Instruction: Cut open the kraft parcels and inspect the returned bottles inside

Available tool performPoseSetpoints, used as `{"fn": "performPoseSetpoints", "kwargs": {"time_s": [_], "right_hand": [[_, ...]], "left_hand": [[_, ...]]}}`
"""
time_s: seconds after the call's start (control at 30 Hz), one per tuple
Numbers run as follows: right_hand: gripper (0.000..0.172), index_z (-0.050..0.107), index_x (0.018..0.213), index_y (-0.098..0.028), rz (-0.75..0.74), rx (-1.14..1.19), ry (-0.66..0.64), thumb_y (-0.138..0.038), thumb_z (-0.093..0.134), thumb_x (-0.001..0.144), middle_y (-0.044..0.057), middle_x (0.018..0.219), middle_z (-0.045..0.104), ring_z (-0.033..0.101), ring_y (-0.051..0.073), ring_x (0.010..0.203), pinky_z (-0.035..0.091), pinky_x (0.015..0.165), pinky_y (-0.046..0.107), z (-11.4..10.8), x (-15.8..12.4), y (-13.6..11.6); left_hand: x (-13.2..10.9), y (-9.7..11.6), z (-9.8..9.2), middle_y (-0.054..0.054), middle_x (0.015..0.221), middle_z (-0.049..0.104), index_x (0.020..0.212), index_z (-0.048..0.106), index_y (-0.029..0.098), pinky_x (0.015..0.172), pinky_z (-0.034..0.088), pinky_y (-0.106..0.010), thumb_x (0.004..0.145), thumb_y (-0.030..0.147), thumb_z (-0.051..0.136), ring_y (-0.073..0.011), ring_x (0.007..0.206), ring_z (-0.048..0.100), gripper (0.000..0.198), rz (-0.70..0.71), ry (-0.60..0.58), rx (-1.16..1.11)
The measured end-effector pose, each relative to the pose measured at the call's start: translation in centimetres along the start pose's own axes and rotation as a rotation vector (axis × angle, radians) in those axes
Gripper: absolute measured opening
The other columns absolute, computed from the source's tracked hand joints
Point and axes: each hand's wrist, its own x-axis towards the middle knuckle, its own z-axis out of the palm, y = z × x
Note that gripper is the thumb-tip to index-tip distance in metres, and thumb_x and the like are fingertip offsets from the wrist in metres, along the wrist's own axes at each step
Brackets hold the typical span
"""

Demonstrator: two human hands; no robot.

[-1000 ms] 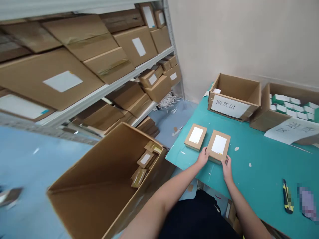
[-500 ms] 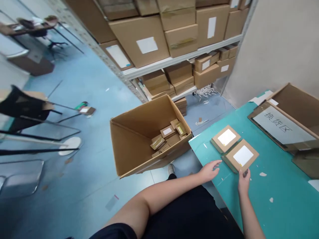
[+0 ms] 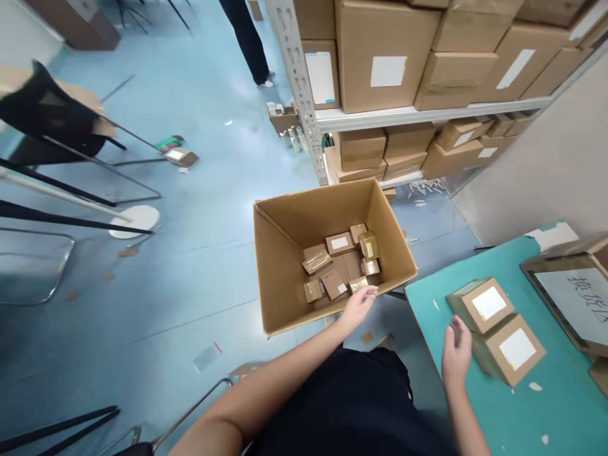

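My left hand [image 3: 358, 304] is stretched out over the near rim of a big open cardboard carton [image 3: 280, 278] on the floor, fingers apart and holding nothing. Several small brown boxes [image 3: 339, 266] lie in the carton's bottom. My right hand [image 3: 456, 351] hovers open above the edge of the teal table [image 3: 479, 411], just left of two small brown boxes with white labels [image 3: 515, 348] [image 3: 487, 304] lying side by side. It touches neither of them.
A metal shelf rack [image 3: 408, 117] stacked with cardboard cartons stands behind the floor carton. An open box with a paper sign [image 3: 577, 297] sits at the table's right. Chair frames [image 3: 57, 190] and another person's legs [image 3: 247, 38] are on the blue floor to the left.
My view has swung left toward the floor carton. Both hands let go of the labelled box; my left hand moved off the table to the carton's rim, my right hand drew back.
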Motion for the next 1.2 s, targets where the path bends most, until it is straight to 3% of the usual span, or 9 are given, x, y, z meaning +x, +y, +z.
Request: {"fn": "performPoseSetpoints", "kwargs": {"time_s": [0.17, 0.33, 0.47, 0.57, 0.77, 0.87, 0.97, 1.07, 1.2], "right_hand": [[0.044, 0.065, 0.122, -0.020, -0.176, -0.011, -0.343, -0.048, 0.053, 0.091, 0.015, 0.126, 0.065, 0.061, 0.030, 0.120, 0.048, 0.106, 0.054, 11.5, 3.1, -6.9], [0.042, 0.067, 0.124, -0.022, -0.218, -0.065, -0.608, -0.043, 0.053, 0.090, 0.014, 0.129, 0.065, 0.060, 0.028, 0.122, 0.046, 0.108, 0.049, 22.1, 10.0, -7.9], [0.046, 0.063, 0.131, -0.019, -0.079, -0.222, -0.730, -0.035, 0.051, 0.090, 0.016, 0.131, 0.065, 0.062, 0.028, 0.122, 0.048, 0.105, 0.044, 32.1, 15.7, -6.3], [0.048, 0.059, 0.137, -0.014, -0.061, -0.439, -0.807, -0.027, 0.049, 0.092, 0.018, 0.135, 0.061, 0.058, 0.029, 0.126, 0.044, 0.108, 0.041, 39.5, 19.0, -3.9], [0.045, 0.059, 0.136, -0.011, -0.016, -0.613, -0.860, -0.024, 0.049, 0.094, 0.021, 0.135, 0.059, 0.057, 0.030, 0.126, 0.041, 0.108, 0.039, 52.2, 23.6, 5.2], [0.048, 0.051, 0.142, -0.011, -0.001, -0.650, -0.840, -0.025, 0.043, 0.096, 0.022, 0.147, 0.049, 0.047, 0.031, 0.136, 0.037, 0.112, 0.043, 56.3, 24.1, 10.5], [0.052, 0.045, 0.146, -0.007, -0.018, -0.669, -0.725, -0.024, 0.041, 0.096, 0.026, 0.152, 0.042, 0.038, 0.034, 0.142, 0.031, 0.115, 0.050, 58.5, 23.8, 14.4], [0.053, 0.045, 0.145, -0.003, -0.073, -0.683, -0.653, -0.024, 0.042, 0.095, 0.029, 0.152, 0.039, 0.035, 0.037, 0.142, 0.029, 0.116, 0.051, 59.6, 23.3, 16.7], [0.053, 0.045, 0.144, -0.005, -0.109, -0.674, -0.566, -0.026, 0.043, 0.096, 0.029, 0.148, 0.040, 0.042, 0.037, 0.135, 0.033, 0.113, 0.051, 60.5, 23.1, 18.4]], "left_hand": [[5.1, -0.8, -5.9, -0.009, 0.112, 0.072, 0.109, 0.068, 0.019, 0.104, 0.048, -0.041, 0.086, 0.034, 0.065, -0.0227, 0.108, 0.067, 0.027, -0.068, 0.138, 0.037], [11.6, -4.0, -8.6, -0.009, 0.106, 0.074, 0.112, 0.068, 0.020, 0.099, 0.051, -0.041, 0.084, 0.037, 0.067, -0.0227, 0.101, 0.069, 0.033, -0.271, 0.268, 0.021], [18.0, -7.7, -9.5, -0.012, 0.111, 0.074, 0.118, 0.067, 0.020, 0.099, 0.051, -0.042, 0.083, 0.040, 0.070, -0.0243, 0.103, 0.069, 0.041, -0.370, 0.389, -0.052], [23.5, -11.6, -9.7, -0.014, 0.118, 0.072, 0.123, 0.066, 0.019, 0.102, 0.048, -0.043, 0.084, 0.042, 0.070, -0.0258, 0.110, 0.067, 0.045, -0.428, 0.462, -0.104], [35.0, -22.2, -9.3, -0.014, 0.136, 0.065, 0.136, 0.058, 0.022, 0.108, 0.044, -0.044, 0.087, 0.048, 0.068, -0.0277, 0.127, 0.060, 0.056, -0.513, 0.519, -0.186], [39.9, -27.2, -9.1, -0.014, 0.145, 0.059, 0.139, 0.056, 0.021, 0.111, 0.042, -0.037, 0.091, 0.046, 0.064, -0.0256, 0.134, 0.055, 0.055, -0.541, 0.551, -0.229], [43.6, -30.7, -8.6, -0.011, 0.148, 0.056, 0.138, 0.056, 0.020, 0.111, 0.041, -0.030, 0.096, 0.039, 0.057, -0.0208, 0.135, 0.055, 0.046, -0.544, 0.572, -0.268], [46.1, -32.5, -7.8, -0.011, 0.138, 0.065, 0.131, 0.060, 0.019, 0.109, 0.042, -0.031, 0.097, 0.029, 0.057, -0.0202, 0.126, 0.062, 0.036, -0.505, 0.571, -0.387], [47.8, -34.1, -6.8, -0.013, 0.129, 0.070, 0.125, 0.062, 0.015, 0.109, 0.043, -0.032, 0.096, 0.028, 0.058, -0.0208, 0.119, 0.066, 0.032, -0.471, 0.521, -0.515]]}}
